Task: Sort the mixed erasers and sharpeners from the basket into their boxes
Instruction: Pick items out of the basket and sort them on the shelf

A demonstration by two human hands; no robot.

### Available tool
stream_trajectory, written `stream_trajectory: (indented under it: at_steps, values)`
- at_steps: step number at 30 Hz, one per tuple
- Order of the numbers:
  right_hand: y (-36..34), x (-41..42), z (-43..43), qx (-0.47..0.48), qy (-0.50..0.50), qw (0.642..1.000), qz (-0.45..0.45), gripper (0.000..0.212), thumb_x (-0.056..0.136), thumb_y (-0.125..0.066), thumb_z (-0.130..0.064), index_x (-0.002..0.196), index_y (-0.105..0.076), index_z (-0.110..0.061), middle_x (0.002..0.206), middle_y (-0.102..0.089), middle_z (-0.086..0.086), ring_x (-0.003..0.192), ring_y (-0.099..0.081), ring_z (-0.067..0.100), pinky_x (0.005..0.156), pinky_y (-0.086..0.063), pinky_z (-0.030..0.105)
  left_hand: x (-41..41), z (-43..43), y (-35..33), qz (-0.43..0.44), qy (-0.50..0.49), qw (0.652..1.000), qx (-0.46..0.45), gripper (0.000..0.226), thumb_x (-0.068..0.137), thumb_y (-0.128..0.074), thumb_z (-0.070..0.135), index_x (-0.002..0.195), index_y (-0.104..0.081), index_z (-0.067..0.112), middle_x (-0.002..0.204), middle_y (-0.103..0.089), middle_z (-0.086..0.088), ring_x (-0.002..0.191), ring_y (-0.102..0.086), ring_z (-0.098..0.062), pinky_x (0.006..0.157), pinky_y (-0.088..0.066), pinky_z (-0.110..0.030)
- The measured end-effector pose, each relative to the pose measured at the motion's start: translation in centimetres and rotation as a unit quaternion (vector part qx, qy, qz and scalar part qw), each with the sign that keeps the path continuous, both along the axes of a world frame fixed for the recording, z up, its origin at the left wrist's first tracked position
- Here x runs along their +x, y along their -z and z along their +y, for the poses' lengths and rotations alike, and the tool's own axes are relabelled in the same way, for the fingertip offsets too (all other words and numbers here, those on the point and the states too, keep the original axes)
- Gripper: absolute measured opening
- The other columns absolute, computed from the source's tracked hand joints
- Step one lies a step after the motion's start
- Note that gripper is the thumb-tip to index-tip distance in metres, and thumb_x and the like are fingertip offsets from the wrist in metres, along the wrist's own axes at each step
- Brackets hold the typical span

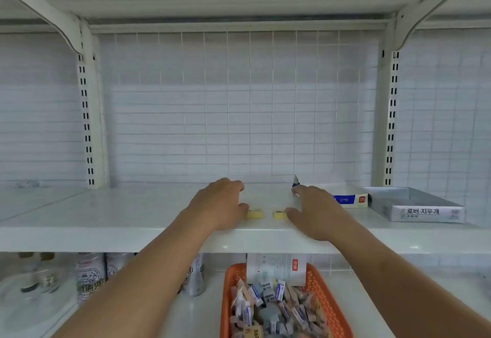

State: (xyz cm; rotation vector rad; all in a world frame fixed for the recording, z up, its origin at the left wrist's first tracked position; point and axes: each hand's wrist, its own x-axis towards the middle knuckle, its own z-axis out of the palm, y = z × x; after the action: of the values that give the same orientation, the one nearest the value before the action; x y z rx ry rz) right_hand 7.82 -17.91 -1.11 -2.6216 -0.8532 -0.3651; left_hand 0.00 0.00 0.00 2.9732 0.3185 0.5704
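Shelf [106,220]: white, with a wire-grid back.
Left hand [220,204]: lay palm down, fingers curled under, grip unclear.
Right hand [313,210]: lay flat, fingers apart.
Basket [329,303]: sat below the fingers, long axis front-to-back.

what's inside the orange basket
A heap of small wrapped erasers and sharpeners fills the basket, with a white box upright at its far end. Whatever lies under the heap is covered.

Glossy white shelf [106,220], perforated orange plastic basket [329,305], printed cardboard box [425,211], wire-grid back panel [239,98].
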Motion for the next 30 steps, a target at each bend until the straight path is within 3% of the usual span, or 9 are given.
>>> stream_trajectory:
  at_steps: [5, 8, 12, 16, 20, 24, 28, 30]
  values:
    - [-0.3, 1.5, 1.0, -0.020, -0.020, 0.998, 0.057, 0.054, 0.095, -0.050, -0.039, 0.143, -0.036, -0.018, 0.138, -0.046, 0.002, 0.117, -0.047, 0.019, 0.090, -0.039, 0.026, 3.0, 0.4, 0.1, 0.117, 0.021, 0.992, -0.032, 0.067, 0.094, -0.049, 0.052, 0.150, -0.027, 0.022, 0.154, -0.031, -0.002, 0.136, -0.036, -0.021, 0.109, -0.033, -0.034]
    - [-0.4, 2.2, 1.1, -0.048, -0.037, 0.995, 0.083, 0.043, 0.093, -0.053, -0.041, 0.129, -0.051, -0.016, 0.123, -0.057, 0.002, 0.097, -0.053, 0.015, 0.079, -0.042, 0.024, 4.0, 0.3, 0.2, 0.149, 0.022, 0.988, -0.025, 0.054, 0.093, -0.050, 0.052, 0.139, -0.046, 0.023, 0.142, -0.048, -0.002, 0.124, -0.048, -0.020, 0.100, -0.040, -0.032]
    - [-0.3, 2.9, 1.3, -0.044, -0.071, 0.993, 0.078, 0.018, 0.089, -0.061, -0.035, 0.095, -0.060, -0.018, 0.089, -0.060, -0.003, 0.076, -0.053, 0.011, 0.060, -0.039, 0.021, 4.2, 0.1, 0.5, 0.104, 0.029, 0.993, -0.047, 0.032, 0.089, -0.060, 0.046, 0.112, -0.061, 0.023, 0.116, -0.060, 0.001, 0.099, -0.056, -0.015, 0.079, -0.043, -0.025]
    - [-0.2, 2.6, 1.2, -0.012, -0.079, 0.996, 0.028, 0.021, 0.089, -0.061, -0.038, 0.087, -0.053, -0.019, 0.091, -0.058, -0.001, 0.075, -0.053, 0.013, 0.063, -0.043, 0.025, 3.2, -0.9, 0.6, 0.023, 0.039, 0.997, -0.057, 0.018, 0.087, -0.066, 0.039, 0.094, -0.060, 0.024, 0.092, -0.061, 0.006, 0.075, -0.057, -0.008, 0.059, -0.040, -0.021]
    - [0.0, 1.4, 0.2, 0.052, -0.104, 0.992, -0.051, 0.020, 0.092, -0.056, -0.039, 0.095, -0.055, -0.018, 0.095, -0.059, -0.001, 0.081, -0.053, 0.015, 0.070, -0.045, 0.030, 0.3, -2.2, 0.7, -0.090, 0.024, 0.993, -0.067, 0.017, 0.086, -0.067, 0.037, 0.097, -0.063, 0.025, 0.094, -0.062, 0.008, 0.086, -0.058, -0.010, 0.068, -0.043, -0.019]
    - [2.0, -0.9, -1.1, 0.169, -0.205, 0.956, -0.128, 0.026, 0.092, -0.056, -0.037, 0.100, -0.060, -0.013, 0.094, -0.061, 0.001, 0.087, -0.054, 0.017, 0.079, -0.044, 0.032, -4.9, -4.5, 2.9, -0.190, -0.021, 0.977, -0.092, 0.013, 0.086, -0.065, 0.034, 0.099, -0.061, 0.032, 0.090, -0.058, 0.019, 0.082, -0.053, 0.001, 0.069, -0.038, -0.006]
    - [5.4, -3.1, -1.5, 0.137, -0.284, 0.934, -0.168, 0.028, 0.089, -0.059, -0.038, 0.099, -0.064, -0.012, 0.094, -0.065, 0.005, 0.092, -0.055, 0.026, 0.082, -0.042, 0.037, -11.5, -6.8, 9.0, -0.212, -0.113, 0.961, -0.138, 0.021, 0.083, -0.071, 0.027, 0.102, -0.065, 0.030, 0.089, -0.064, 0.013, 0.078, -0.058, -0.005, 0.075, -0.046, -0.022]
    - [7.4, -4.6, -1.6, 0.136, -0.309, 0.921, -0.195, 0.032, 0.087, -0.056, -0.038, 0.098, -0.064, -0.009, 0.093, -0.066, 0.010, 0.093, -0.054, 0.033, 0.078, -0.035, 0.036, -15.4, -8.0, 12.7, -0.222, -0.178, 0.945, -0.158, 0.022, 0.079, -0.074, 0.029, 0.099, -0.065, 0.032, 0.082, -0.063, 0.020, 0.072, -0.059, -0.002, 0.069, -0.045, -0.016]
